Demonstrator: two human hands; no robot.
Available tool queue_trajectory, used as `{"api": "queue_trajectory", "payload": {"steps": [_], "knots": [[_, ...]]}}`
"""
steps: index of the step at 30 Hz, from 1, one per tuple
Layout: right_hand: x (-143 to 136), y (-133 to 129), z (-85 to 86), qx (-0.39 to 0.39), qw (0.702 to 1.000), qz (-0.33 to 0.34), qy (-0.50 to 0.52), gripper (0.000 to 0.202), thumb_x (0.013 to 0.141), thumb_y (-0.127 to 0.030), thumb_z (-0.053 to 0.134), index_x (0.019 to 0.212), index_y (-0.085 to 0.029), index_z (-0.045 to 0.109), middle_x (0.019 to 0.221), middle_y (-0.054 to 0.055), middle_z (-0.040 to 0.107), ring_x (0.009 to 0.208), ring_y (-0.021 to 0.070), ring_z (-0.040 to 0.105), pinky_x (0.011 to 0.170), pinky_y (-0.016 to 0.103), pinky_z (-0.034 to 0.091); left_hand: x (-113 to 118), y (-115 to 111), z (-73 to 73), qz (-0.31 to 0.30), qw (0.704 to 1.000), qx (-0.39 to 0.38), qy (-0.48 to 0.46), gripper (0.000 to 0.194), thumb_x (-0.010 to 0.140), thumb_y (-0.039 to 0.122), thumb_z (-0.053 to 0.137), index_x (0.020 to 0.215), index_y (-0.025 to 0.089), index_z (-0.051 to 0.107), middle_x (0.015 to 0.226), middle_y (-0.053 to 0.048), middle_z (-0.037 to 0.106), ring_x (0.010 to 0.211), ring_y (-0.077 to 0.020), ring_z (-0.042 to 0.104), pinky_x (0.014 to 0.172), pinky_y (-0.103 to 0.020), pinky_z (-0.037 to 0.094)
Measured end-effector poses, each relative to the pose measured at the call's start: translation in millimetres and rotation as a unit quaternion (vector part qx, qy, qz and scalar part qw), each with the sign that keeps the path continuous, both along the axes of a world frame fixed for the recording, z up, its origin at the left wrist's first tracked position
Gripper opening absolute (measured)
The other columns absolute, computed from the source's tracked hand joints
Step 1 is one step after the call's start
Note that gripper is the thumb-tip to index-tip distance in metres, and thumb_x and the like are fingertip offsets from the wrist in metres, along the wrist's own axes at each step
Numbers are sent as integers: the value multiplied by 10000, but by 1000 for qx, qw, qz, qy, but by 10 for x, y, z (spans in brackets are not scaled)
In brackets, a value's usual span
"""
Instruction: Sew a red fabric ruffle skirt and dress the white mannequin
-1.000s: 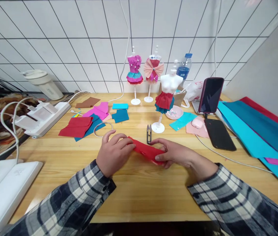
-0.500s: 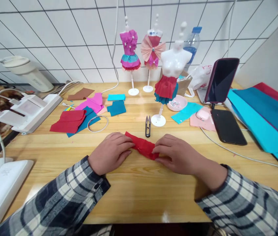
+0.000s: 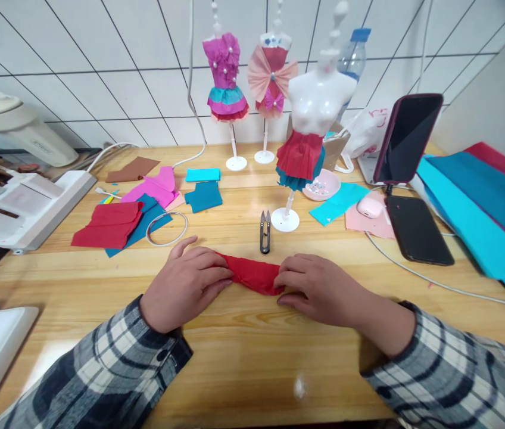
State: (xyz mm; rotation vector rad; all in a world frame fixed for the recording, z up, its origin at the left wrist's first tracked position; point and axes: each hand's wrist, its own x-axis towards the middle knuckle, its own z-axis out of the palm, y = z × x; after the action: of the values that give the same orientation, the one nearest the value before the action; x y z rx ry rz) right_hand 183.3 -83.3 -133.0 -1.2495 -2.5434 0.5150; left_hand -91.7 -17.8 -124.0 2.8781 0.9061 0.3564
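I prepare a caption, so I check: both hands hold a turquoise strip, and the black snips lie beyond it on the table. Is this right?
The colour is wrong: in the head view, the left hand and right hand hold a red strip. The black snips lie beyond it on the table.

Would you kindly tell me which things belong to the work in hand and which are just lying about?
Belonging: red strip, between left hand and right hand; probably snips, red-skirted mannequin.
Seemingly lying about: bottle, tumbler, power strip.

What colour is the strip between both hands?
The strip is red; it shows best in the head view.
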Motion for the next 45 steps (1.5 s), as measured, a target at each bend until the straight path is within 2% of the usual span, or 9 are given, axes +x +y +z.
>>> {"api": "queue_trajectory", "payload": {"steps": [6,12,16,20,22,25,34,38,45], "knots": [[38,-14,19,8,1000,-12,-24,229,964,-269,480,920,-222,700,917,45,685,809,166,623,702,291,434,-9,-27,17,12,1000,4,4,176,884,268,576,886,320,744,950,19,743,929,-198,655,1111,-507,223],[86,-34,68,-57,996,-64,-3,161,908,-249,530,964,-232,679,966,32,664,812,168,630,693,284,452,6,-45,48,21,1000,0,15,192,903,301,550,869,296,740,955,4,735,947,-203,642,1091,-508,249],[92,-43,85,-37,997,-62,30,217,869,-296,603,1074,-239,649,1041,50,656,882,190,619,740,302,465,18,-47,59,26,1000,-13,9,179,899,300,552,872,281,728,945,-4,724,925,-199,641,1089,-518,257],[48,-17,58,-7,1000,-5,21,122,891,-225,563,954,-225,668,985,60,668,890,199,583,779,330,453,59,-46,23,20,998,-32,-45,166,886,275,567,951,236,715,951,-49,712,910,-206,626,966,-438,413],[31,6,30,-11,1000,-1,21,135,905,-221,550,948,-219,678,958,65,671,881,200,581,774,336,454,87,-36,-16,-12,995,-65,-68,182,892,257,566,988,227,717,969,-65,707,919,-203,622,870,-376,468],[33,31,-15,-28,999,-16,31,153,922,-251,545,972,-213,685,942,67,664,884,198,593,762,325,460,117,-3,-71,-41,991,-104,-79,194,906,234,548,982,225,726,953,-65,703,894,-191,624,824,-347,485],[71,44,-35,-33,999,-33,6,204,941,-235,501,965,-206,702,931,65,655,851,194,629,726,302,451,127,66,-102,11,988,-142,-58,159,858,258,587,939,213,716,909,-54,676,871,-199,609,830,-356,460],[35,31,-16,-40,998,-48,-26,220,953,-235,464,945,-203,682,931,56,653,832,193,624,698,302,435,143,33,-91,25,987,-148,-61,211,847,228,581,1016,222,706,947,-51,672,909,-204,603,847,-364,431],[25,13,-9,-73,992,-96,31,144,934,-218,476,940,-196,618,932,40,641,843,182,597,713,299,430,188,-25,-67,72,983,-161,-51,189,833,230,566,933,269,722,988,-14,656,962,-207,586,906,-418,317]]}}
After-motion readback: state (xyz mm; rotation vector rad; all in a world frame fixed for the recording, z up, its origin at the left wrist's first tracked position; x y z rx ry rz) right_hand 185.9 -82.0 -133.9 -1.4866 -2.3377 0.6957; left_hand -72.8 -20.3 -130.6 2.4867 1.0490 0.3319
